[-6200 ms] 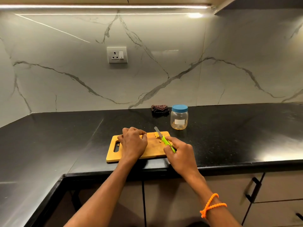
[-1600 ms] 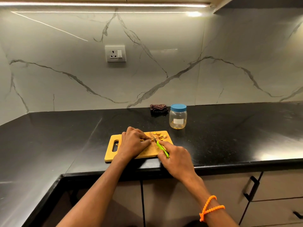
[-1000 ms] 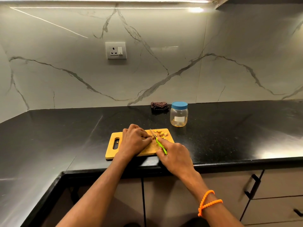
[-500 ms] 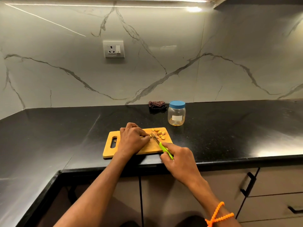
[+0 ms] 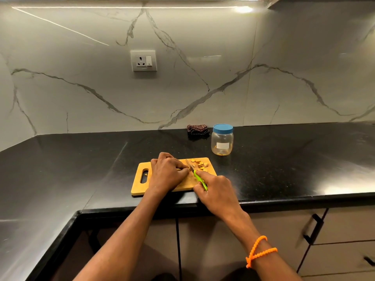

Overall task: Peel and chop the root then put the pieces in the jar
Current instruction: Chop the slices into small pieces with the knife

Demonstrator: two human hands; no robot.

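The left hand pinches the root with curled fingers, just beside the blade of the knife that the right hand grips; a slip could cut a fingertip.

I see open black stone desk right of the wooden chopping board and wide bare desk to its left. Behind the board's far right corner, the clear blue-lidded plastic jar and a dark folded cloth stand close together, narrowing that path.
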